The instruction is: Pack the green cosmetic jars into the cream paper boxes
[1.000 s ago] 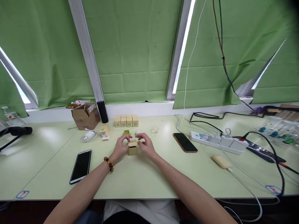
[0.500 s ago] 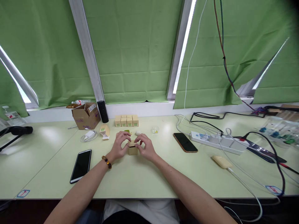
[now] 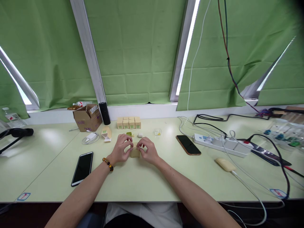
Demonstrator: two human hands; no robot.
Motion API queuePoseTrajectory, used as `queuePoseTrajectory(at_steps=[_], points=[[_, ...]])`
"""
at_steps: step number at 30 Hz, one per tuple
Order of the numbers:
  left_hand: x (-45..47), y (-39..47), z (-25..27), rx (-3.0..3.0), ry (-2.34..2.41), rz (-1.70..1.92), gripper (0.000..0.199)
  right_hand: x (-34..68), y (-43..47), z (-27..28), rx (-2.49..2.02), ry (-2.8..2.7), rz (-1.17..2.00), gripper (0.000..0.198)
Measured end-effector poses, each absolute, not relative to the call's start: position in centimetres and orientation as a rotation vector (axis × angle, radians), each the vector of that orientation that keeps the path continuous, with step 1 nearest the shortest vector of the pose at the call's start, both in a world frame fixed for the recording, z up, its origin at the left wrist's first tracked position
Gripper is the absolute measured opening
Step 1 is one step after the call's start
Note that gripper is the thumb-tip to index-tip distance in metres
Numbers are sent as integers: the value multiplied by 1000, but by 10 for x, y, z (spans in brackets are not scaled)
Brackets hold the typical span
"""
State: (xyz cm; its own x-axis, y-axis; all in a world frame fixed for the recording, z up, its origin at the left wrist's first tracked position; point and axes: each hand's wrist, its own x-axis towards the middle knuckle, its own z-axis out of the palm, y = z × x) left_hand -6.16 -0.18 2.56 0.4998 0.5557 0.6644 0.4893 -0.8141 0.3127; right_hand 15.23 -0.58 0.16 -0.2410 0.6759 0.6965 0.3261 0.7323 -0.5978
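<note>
Box (image 3: 135,154) dead centre between left hand (image 3: 121,151) and right hand (image 3: 149,152), equally near both; no clear long axis, sitting just below the fingers (image 3: 129,143), pinched at both top corners!

small box (image 3: 135,154) | lid (image 3: 135,148) lowered | hands (image 3: 121,148) (image 3: 148,150) closer together
</note>
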Motion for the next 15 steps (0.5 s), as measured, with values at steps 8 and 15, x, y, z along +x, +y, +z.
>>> queuePoseTrajectory(at_steps=[8, 15], points=[[-63, -1, 22, 2725, 892, 1245, 5, 156, -1, -4, -687, -1901, 264, 14], [-58, 0, 20, 2649, 914, 1308, 15, 162, 3, -3, -713, -2009, 378, 12]])
